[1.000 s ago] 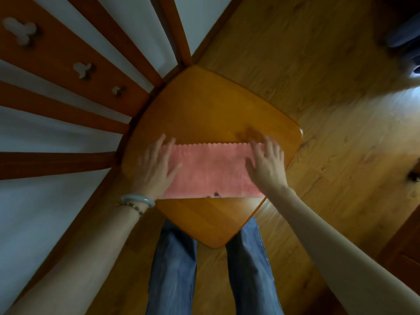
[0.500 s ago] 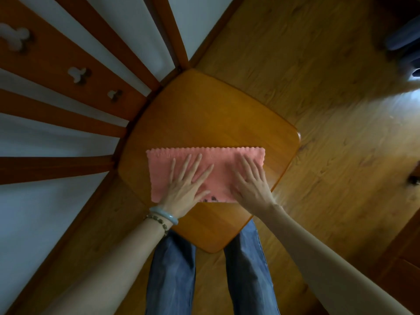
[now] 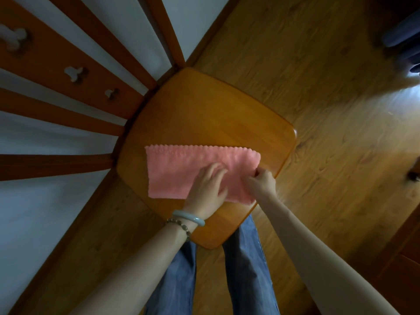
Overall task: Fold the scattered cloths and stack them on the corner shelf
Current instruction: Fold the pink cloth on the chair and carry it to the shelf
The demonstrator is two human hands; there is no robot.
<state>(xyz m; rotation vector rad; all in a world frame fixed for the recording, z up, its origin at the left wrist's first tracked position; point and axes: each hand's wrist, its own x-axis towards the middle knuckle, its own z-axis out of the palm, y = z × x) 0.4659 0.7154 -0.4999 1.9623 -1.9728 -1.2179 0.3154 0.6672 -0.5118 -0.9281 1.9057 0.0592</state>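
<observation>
A pink cloth (image 3: 181, 169) with a scalloped far edge lies folded in a long strip across the wooden corner shelf (image 3: 204, 110). My left hand (image 3: 208, 189) rests flat on the cloth's right half, fingers spread, pressing it down. My right hand (image 3: 261, 183) pinches the cloth's right end, which is slightly lifted near the shelf's right edge. The cloth's near right corner is hidden under my hands.
Wooden rails with small white pegs (image 3: 73, 73) fan out on the white walls at the left. The wood floor (image 3: 329, 133) spreads to the right, with a dark object (image 3: 402, 35) at the top right. My legs in jeans (image 3: 245, 269) stand below the shelf.
My left hand slid right along the cloth to its right half. My right hand moved from lying flat to gripping the cloth's right end, which lifted a little.
</observation>
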